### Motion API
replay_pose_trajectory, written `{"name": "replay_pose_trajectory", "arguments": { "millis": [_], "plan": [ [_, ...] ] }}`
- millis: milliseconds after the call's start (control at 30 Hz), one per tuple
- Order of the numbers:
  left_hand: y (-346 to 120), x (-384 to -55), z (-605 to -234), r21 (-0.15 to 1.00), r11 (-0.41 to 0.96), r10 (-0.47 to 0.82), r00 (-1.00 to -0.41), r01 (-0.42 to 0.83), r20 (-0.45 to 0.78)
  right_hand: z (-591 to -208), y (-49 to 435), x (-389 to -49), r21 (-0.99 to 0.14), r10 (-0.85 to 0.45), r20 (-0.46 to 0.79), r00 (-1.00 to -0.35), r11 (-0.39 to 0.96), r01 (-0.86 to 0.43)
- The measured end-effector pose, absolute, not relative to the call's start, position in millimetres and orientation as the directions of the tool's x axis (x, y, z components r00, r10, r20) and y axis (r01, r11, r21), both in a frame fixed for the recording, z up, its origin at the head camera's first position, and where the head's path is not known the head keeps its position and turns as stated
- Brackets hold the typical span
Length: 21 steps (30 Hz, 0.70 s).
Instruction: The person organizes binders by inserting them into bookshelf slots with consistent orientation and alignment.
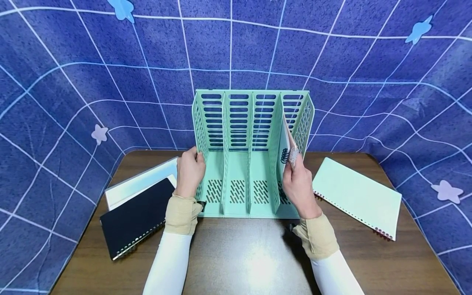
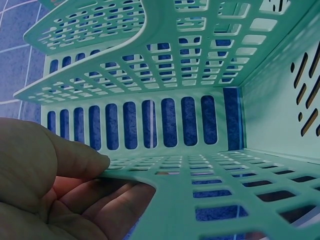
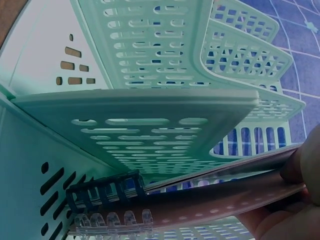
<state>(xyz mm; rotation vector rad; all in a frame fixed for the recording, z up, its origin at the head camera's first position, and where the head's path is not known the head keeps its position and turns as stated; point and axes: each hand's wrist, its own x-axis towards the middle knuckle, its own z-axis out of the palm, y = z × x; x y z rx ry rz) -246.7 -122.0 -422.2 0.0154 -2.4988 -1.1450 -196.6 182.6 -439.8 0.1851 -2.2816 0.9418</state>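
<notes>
A mint-green file organizer (image 1: 237,166) with upright dividers stands at the back of the table. My left hand (image 1: 190,170) grips the front edge of its left side wall, thumb (image 2: 82,160) on the inner face and fingers on the outer. In the rightmost compartment, my right hand (image 1: 299,186) holds a spiral notebook with clear rings (image 3: 215,200) by its edge. Beside it, against the divider, stands a notebook with dark rings (image 3: 105,192). Both notebooks' ringed ends are down near the slotted compartment floor in the right wrist view.
A black spiral notebook (image 1: 140,217) overlaps a pale blue one (image 1: 144,178) on the left of the table. To the right lies a light green spiral notebook (image 1: 357,196). A blue curtain (image 1: 236,49) with white grid lines hangs behind the brown table (image 1: 228,262).
</notes>
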Motion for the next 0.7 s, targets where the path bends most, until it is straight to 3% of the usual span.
{"name": "replay_pose_trajectory", "arguments": {
  "millis": [700],
  "plan": [
    [-122.0,-244.2,-420.4,0.731,0.664,-0.158,-0.927,0.155,0.34,-431.1,189.3,-192.8,-0.585,0.046,0.543,-0.838,0.737,-0.339]
  ]
}}
